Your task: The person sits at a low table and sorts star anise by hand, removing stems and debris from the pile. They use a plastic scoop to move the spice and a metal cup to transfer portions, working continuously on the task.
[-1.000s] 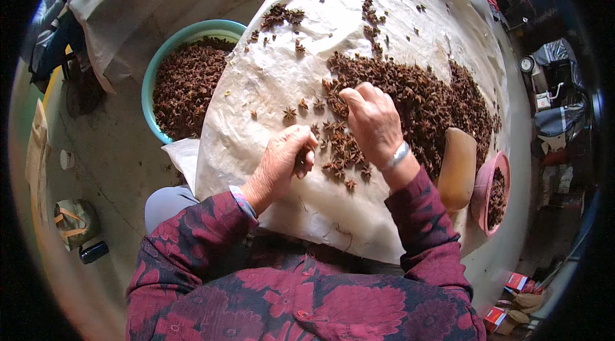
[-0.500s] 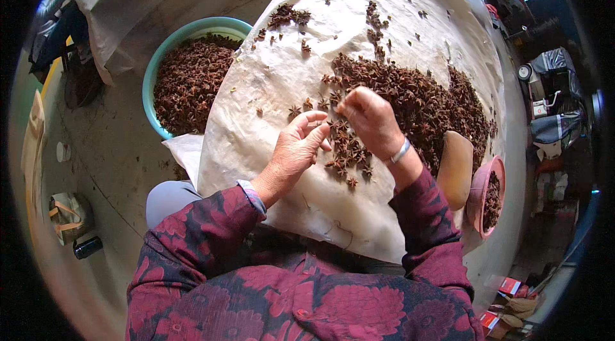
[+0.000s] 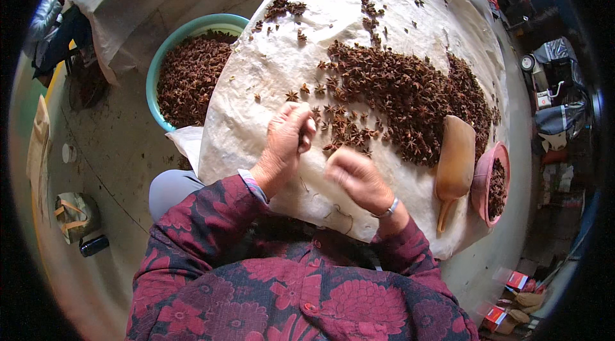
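A big heap of brown star anise (image 3: 410,94) lies spread on a white sheet (image 3: 269,78) in front of me. My left hand (image 3: 288,139) rests at the heap's near left edge with its fingers curled shut; whether any pieces are inside it is hidden. My right hand (image 3: 355,178), with a metal bangle on the wrist, is blurred by motion and hovers over bare sheet just short of the heap. Its fingers look bent, but what they hold is unclear. My red flowered sleeves fill the lower edge.
A teal basin (image 3: 160,65) full of star anise stands at the left of the sheet. A tan wooden scoop (image 3: 455,158) and a pink bowl (image 3: 483,181) with star anise lie at the right. A bag (image 3: 73,213) and a dark can (image 3: 95,245) sit on the floor at left.
My right hand has pulled back from the heap toward my body. My left hand has shifted slightly forward and stays at the heap's near edge.
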Demonstrator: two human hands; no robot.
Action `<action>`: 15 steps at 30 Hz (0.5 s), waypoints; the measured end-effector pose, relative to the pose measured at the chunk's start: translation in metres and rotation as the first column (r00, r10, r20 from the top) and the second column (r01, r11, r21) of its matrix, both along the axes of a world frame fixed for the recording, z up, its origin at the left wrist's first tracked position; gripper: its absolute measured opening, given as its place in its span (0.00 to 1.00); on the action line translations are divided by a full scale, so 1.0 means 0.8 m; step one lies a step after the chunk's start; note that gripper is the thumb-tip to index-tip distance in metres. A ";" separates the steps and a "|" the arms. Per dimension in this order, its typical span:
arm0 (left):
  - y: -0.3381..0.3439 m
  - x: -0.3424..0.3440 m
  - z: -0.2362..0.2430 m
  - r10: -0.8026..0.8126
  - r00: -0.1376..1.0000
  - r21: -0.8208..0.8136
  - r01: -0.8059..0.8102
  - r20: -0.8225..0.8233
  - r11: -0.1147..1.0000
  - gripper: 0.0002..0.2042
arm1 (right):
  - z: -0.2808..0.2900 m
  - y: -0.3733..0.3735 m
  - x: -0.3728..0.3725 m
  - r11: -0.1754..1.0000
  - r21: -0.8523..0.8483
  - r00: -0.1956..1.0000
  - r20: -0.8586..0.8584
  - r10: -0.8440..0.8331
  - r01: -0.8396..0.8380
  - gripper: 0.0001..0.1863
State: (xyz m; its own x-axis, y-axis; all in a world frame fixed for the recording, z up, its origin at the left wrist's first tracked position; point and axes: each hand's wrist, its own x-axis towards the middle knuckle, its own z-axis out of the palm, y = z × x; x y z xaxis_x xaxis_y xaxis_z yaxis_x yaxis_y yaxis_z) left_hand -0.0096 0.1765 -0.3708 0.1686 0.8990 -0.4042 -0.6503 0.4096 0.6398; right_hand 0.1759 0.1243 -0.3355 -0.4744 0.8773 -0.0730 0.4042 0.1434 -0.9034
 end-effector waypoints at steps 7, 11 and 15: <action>0.007 -0.015 -0.002 0.024 1.000 -0.054 -0.024 0.000 0.998 0.08 | 0.005 0.121 -0.013 0.834 0.550 0.817 0.498 -0.291 -0.039 0.07; 0.009 -0.016 -0.009 -0.002 1.000 -0.064 0.001 -0.010 0.998 0.11 | -0.021 0.186 -0.044 0.770 0.548 0.556 0.770 -0.313 -0.327 0.05; 0.009 -0.018 -0.010 -0.036 0.994 -0.018 0.034 -0.104 0.999 0.10 | -0.032 0.206 -0.054 0.824 0.431 0.420 0.868 -0.267 -0.368 0.07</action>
